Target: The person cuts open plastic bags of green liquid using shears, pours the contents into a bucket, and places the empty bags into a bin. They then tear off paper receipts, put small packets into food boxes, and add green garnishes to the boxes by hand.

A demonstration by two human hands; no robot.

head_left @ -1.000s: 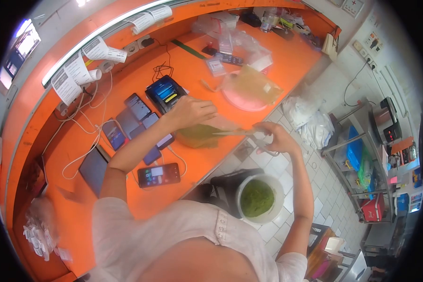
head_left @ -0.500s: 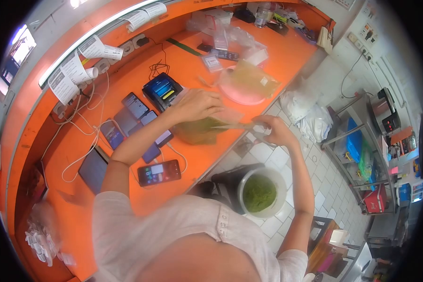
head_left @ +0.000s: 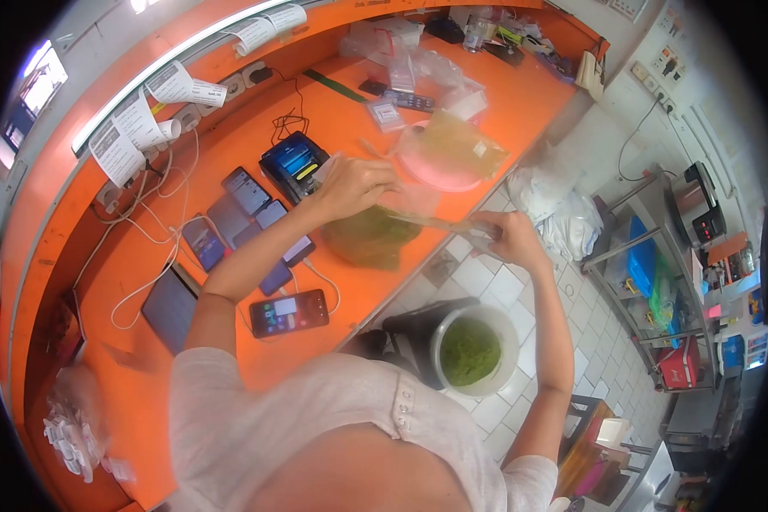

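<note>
My left hand [head_left: 363, 186] is closed in a pinch at the top of a plastic bag [head_left: 369, 239] with green contents, which rests over the orange counter. My right hand [head_left: 518, 241] grips a pair of scissors [head_left: 461, 226] by the handles, beyond the counter's front edge. The blades point left and reach across the upper part of the bag, just below my left hand. Whether they touch the plastic is hard to tell. Behind the bag, a pink round plate or lid [head_left: 439, 175] carries another flat, yellowish-green bag [head_left: 462, 145].
Several phones, one a lit phone [head_left: 289, 314], and a payment terminal [head_left: 294, 166] lie left of the bag among white cables. Below the counter edge stands a white bucket [head_left: 510, 358] of green leafy stuff. A metal shelf rack [head_left: 631, 256] is at right.
The scissors' blades, spread apart before, now look nearly together across the bag's upper part. My right hand has turned slightly. The bag sits a little further right and lower.
</note>
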